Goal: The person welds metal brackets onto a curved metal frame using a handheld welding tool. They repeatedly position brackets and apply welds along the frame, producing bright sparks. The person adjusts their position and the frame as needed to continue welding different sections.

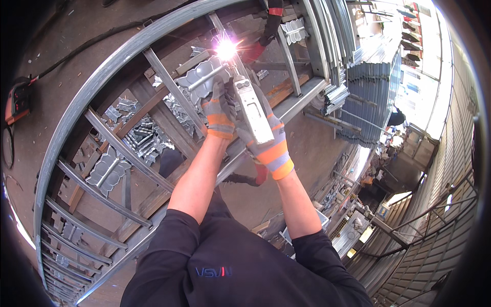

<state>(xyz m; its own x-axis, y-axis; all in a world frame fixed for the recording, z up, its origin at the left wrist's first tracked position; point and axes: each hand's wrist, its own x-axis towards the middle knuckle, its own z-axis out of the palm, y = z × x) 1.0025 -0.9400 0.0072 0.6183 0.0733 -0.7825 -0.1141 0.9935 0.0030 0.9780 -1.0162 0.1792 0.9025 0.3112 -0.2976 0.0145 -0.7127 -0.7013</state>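
My right hand (269, 142), in a grey and orange work glove, is wrapped round a silver handheld welding torch (254, 113). A glaring white-violet arc (226, 49) burns at the torch's tip, and its glare hides the spot being welded. Close beside the torch, my left hand (220, 112), gloved alike, has its fingers closed at the rod of a grey, leaf-edged metal ornament (197, 77). That ornament lies against the bars of a large curved steel frame (93, 77). Another such ornament (109, 171) sits lower left within the frame.
Many loose metal pieces (140, 134) lie beneath the frame's bars. A black and red item (268, 31) comes in beyond the arc. Stacked metal profiles (372, 89) stand at right. A black cable (89, 45) and a red-black device (19, 101) are at left.
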